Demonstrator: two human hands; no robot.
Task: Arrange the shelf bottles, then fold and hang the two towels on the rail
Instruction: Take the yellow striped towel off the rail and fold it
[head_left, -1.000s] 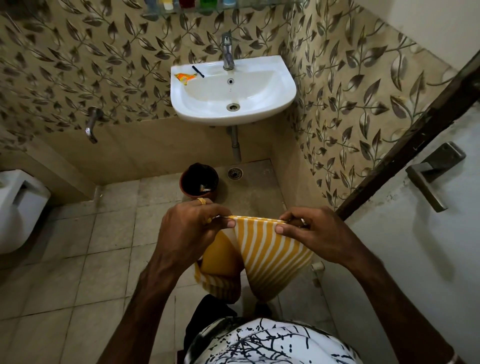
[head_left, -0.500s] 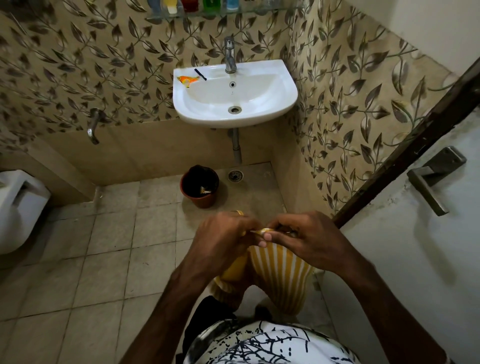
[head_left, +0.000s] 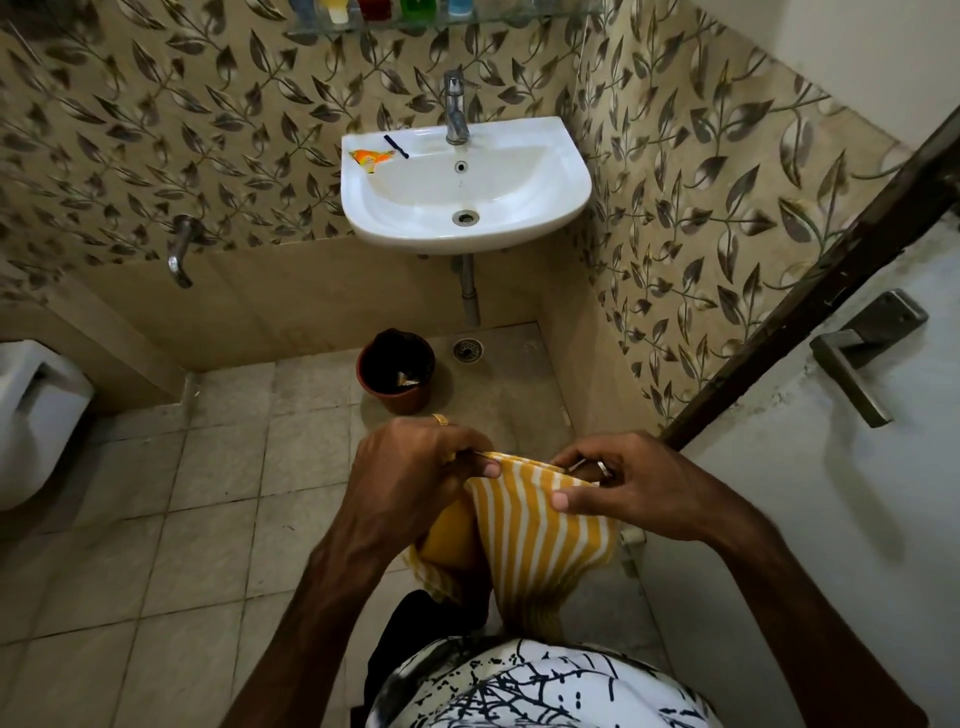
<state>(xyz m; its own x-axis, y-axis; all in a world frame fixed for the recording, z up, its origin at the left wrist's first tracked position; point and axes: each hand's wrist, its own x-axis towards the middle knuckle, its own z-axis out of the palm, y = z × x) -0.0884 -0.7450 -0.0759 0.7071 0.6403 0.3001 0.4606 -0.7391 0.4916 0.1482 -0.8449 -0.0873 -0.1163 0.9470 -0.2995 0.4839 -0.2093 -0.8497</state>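
I see my left hand (head_left: 415, 467) and right hand (head_left: 628, 488) pinching the top edge of a yellow striped towel (head_left: 535, 540), hanging folded between them; far off, a white sink (head_left: 566, 182), a brown bin (head_left: 397, 397), possibly bottles (head_left: 374, 8) on the glass shelf (head_left: 509, 14)

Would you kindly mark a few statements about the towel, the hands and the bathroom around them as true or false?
1. Both the left hand and the right hand pinch the top edge of the yellow striped towel. True.
2. The towel already hangs on a rail. False: it hangs from the hands, and no rail is in view.
3. A brown bin stands on the floor below the white sink. True.
4. The sink's tap is running. False: no water shows.
5. The shelf bottles stand above the sink. True.
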